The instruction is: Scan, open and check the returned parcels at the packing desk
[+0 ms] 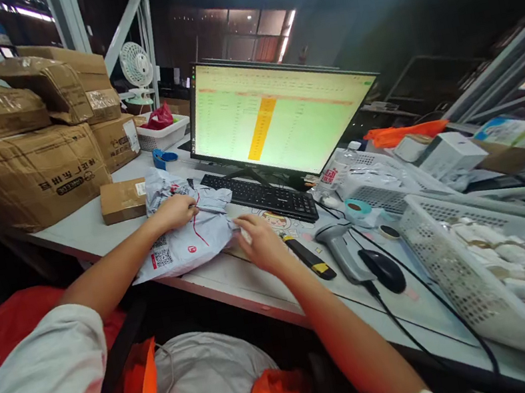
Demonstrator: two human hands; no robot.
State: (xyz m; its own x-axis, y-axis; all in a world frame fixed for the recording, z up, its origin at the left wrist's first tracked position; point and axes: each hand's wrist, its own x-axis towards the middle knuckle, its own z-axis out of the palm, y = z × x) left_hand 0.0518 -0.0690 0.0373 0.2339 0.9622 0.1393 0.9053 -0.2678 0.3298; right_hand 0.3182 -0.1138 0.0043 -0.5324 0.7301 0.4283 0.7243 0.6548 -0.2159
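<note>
A crumpled white plastic mailing bag (183,237) with red print and a QR code lies at the desk's front edge, its lower corner hanging slightly over. My left hand (175,212) is closed on the bag's upper part, near a red line across the plastic. On the bag's right end, the fingers of my right hand (259,243) pinch its edge. A yellow and black box cutter (310,257) lies just right of my right hand. Whatever is inside the bag is hidden.
Cardboard boxes (29,173) are stacked at the left, with a small box (124,200) beside the bag. Behind stand a keyboard (262,195) and monitor (273,116). A scanner (344,253), mouse (382,270), cables and a white basket of rolls (459,277) occupy the right.
</note>
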